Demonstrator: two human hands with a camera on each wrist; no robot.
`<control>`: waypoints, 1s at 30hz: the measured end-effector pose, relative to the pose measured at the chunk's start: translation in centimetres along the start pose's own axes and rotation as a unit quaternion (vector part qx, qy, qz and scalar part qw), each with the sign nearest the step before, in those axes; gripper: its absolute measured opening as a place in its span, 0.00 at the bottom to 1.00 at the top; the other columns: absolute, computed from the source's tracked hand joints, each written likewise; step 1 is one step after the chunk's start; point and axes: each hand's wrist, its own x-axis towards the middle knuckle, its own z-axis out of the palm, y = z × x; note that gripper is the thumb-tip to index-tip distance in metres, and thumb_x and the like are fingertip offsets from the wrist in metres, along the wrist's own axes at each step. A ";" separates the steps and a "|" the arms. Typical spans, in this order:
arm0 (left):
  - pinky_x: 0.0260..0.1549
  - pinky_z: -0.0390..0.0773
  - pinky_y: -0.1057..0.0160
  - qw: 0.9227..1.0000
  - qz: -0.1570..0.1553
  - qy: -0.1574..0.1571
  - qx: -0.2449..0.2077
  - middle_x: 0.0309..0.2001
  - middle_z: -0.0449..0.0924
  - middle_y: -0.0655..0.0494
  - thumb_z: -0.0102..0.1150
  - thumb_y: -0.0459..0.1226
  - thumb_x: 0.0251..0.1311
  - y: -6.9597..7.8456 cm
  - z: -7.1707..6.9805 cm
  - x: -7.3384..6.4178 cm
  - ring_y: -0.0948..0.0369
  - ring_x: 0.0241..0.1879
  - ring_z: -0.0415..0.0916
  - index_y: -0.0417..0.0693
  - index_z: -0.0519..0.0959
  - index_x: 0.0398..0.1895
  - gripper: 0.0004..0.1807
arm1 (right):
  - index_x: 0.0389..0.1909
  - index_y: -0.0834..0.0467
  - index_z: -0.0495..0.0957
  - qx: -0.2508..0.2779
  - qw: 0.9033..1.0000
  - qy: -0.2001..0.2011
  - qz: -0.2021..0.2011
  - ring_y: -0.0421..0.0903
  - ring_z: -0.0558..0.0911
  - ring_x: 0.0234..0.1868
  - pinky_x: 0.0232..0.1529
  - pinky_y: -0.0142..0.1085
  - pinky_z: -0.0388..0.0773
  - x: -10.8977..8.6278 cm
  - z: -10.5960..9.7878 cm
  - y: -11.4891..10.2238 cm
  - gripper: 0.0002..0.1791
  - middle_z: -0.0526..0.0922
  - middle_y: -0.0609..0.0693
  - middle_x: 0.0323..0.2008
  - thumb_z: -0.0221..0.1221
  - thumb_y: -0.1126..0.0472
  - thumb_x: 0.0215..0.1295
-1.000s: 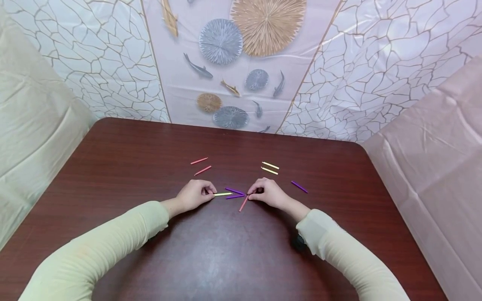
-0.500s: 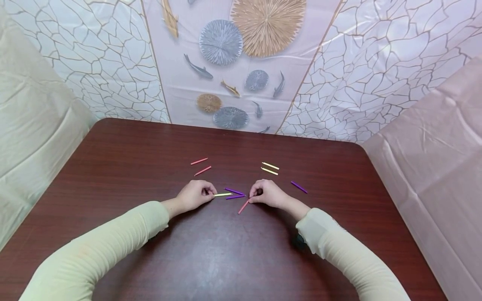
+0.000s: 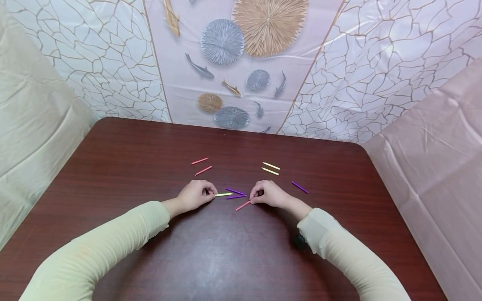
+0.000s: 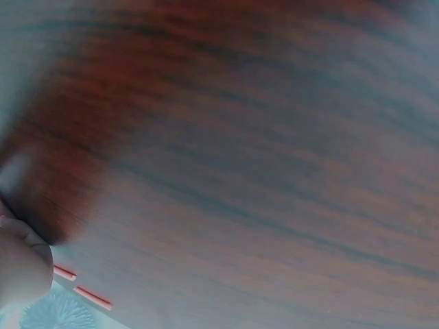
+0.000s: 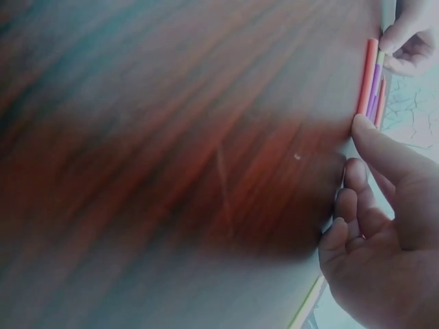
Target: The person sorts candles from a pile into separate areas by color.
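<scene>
Pale fabric hangings (image 3: 263, 62) printed with fish and discs rise behind a glossy red-brown wooden worktop (image 3: 214, 255) with rounded far corners. Near its middle, the left hand (image 3: 196, 194) has its grip pinching 1 of 3 slim yellow sticks (image 3: 223, 194), its tip pointing between 2 of 3 slim purple sticks (image 3: 236, 197), which form a sideways V. The right hand's (image 3: 269, 193) grip pinches the end of 1 of 3 slim red sticks (image 3: 242, 205), slanting toward the person just beside the V. Beyond the left hand lie the other 2 red sticks (image 3: 203, 170); beyond the right, the other 2 yellow sticks (image 3: 270, 170), nearly parallel. The third purple stick (image 3: 299, 187) rests farther right. Every stick sits well apart from the far, left and right edges, and broad wood spreads between the pale sleeves (image 3: 113, 234).
</scene>
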 end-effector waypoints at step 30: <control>0.26 0.67 0.71 0.999 0.031 0.016 -0.029 0.22 0.77 0.58 0.60 0.31 0.54 0.2 -1.2 2.2 0.70 0.22 0.65 0.44 0.82 0.28 0.02 | 0.23 0.57 0.84 -0.004 0.999 0.004 0.049 0.31 0.70 0.25 0.30 0.25 0.68 -1.3 0.1 0.3 0.03 0.81 0.46 0.22 0.68 0.62 0.48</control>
